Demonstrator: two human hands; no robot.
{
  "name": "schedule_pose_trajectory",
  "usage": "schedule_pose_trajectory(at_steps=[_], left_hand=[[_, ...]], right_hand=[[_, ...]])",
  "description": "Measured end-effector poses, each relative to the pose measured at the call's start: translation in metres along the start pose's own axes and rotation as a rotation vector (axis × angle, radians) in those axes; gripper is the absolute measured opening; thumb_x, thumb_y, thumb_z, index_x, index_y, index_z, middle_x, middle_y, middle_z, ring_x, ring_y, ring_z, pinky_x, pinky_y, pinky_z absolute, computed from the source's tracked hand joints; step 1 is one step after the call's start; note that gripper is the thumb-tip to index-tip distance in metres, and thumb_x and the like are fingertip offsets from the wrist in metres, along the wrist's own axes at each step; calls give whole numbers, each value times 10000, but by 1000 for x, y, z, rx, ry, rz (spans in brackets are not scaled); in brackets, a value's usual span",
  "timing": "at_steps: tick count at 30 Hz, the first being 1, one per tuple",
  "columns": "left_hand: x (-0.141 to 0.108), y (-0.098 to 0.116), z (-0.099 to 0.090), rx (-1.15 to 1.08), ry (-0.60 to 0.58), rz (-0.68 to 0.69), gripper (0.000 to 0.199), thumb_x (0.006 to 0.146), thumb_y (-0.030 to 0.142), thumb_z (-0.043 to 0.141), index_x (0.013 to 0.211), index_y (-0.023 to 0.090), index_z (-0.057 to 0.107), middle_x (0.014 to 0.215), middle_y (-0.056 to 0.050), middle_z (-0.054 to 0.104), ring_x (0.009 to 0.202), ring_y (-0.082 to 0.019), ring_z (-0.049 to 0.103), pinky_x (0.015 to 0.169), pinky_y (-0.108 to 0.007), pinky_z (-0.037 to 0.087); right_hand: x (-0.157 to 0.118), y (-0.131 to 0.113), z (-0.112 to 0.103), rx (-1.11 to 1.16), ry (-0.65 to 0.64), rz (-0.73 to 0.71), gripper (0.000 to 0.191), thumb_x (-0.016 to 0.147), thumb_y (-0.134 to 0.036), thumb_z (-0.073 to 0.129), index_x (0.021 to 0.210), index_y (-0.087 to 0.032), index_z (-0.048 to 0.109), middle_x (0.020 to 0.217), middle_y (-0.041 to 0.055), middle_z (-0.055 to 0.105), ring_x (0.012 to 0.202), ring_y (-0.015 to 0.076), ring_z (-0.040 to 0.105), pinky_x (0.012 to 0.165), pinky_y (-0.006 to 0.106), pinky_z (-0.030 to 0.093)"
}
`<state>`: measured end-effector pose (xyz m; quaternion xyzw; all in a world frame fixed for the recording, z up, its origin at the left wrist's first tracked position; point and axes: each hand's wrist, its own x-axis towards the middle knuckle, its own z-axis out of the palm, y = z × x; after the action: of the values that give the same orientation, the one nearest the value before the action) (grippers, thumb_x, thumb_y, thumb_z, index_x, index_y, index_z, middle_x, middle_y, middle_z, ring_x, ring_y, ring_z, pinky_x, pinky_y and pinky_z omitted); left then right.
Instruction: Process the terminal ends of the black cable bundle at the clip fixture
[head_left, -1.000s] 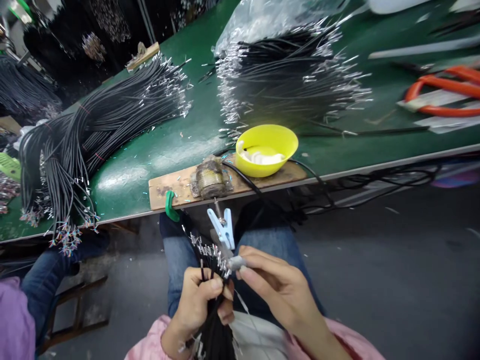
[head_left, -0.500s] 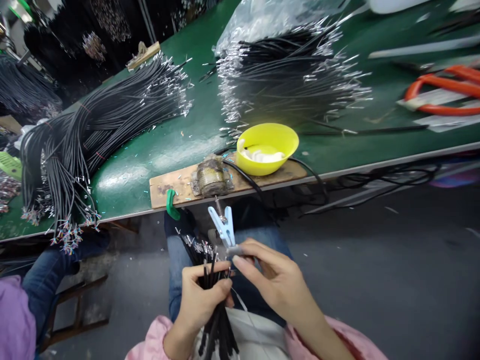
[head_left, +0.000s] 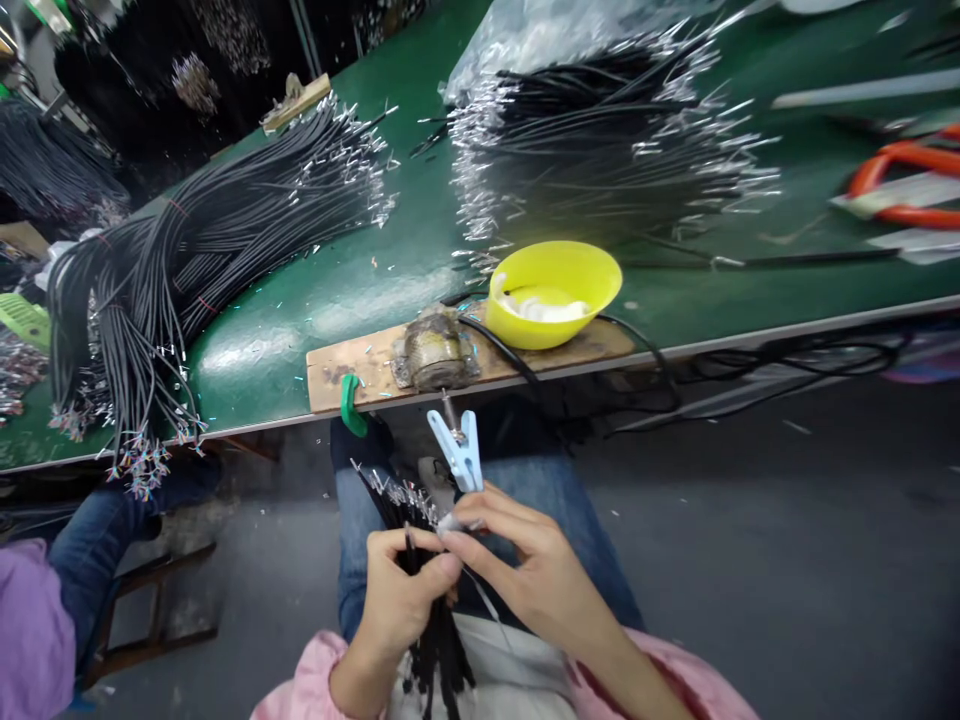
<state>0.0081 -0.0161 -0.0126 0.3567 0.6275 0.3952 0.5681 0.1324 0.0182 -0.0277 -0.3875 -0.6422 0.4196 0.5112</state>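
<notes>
My left hand [head_left: 409,590] is closed around a bundle of black cables [head_left: 437,650], whose silvery stripped ends [head_left: 405,495] fan out above the fingers. Close against it, my right hand [head_left: 517,560] pinches at the tip of one cable. A small whitish piece [head_left: 448,524] shows at its fingertips; I cannot make out whether it is a wrap on a finger or part of the cable. Just above the right hand, a light-blue clothespin [head_left: 459,450] hangs on the shaft of a small motor [head_left: 435,350].
The motor sits on a wooden board [head_left: 337,380], held by a green clamp [head_left: 351,405]. A yellow bowl [head_left: 555,295] with white bits stands beside it. Cable bundles [head_left: 247,220] and loose cut cables [head_left: 600,140] cover the green table [head_left: 300,310]. Orange-handled pliers [head_left: 900,180] lie right. Another person's purple sleeve [head_left: 34,620] shows left.
My right hand has moved from the clothespin's lower end down and left to my left fingertips. The view has shifted slightly. My left hand still grips the cables.
</notes>
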Motion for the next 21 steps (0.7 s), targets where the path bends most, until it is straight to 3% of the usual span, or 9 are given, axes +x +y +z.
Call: schedule_pose_trajectory(at_steps=[3,8,12,16,21], left_hand=[[0,-3,1,-60,-6,1,487,534,587,712,444,148,521,364,30,441,356,-81,411,389,-222,353],[-2,-19,0,-197,152,11,434,447,488,810,521,150,549,374,50,487,329,-75,426,362,-203,342],[-2,-13,-3,-122,35,-48,391,486,443,810,549,146,564,430,18,558,391,-104,498,427,-233,410],[-1,0,1,-136,44,-95,512,396,565,792,532,167,501,376,49,497,350,-86,439,393,-221,355],[0,5,8,-74,22,64,498,553,624,690,454,171,508,386,25,464,368,-100,422,399,-247,351]], right_hand=[[-2,3,1,43,-31,32,242,840,-273,573,617,-185,612,576,17,601,531,144,562,499,242,450],[-5,8,0,70,33,95,273,828,-337,582,601,-188,615,546,14,579,508,144,537,480,242,446],[-4,7,-3,66,63,141,312,815,-377,590,565,-192,605,516,8,550,491,147,517,474,253,436],[-4,7,-5,86,44,148,333,808,-379,596,532,-194,574,494,-7,510,472,140,482,451,254,400],[-6,10,-2,74,32,152,392,819,-375,574,481,-198,485,482,-18,469,468,132,451,450,259,385]])
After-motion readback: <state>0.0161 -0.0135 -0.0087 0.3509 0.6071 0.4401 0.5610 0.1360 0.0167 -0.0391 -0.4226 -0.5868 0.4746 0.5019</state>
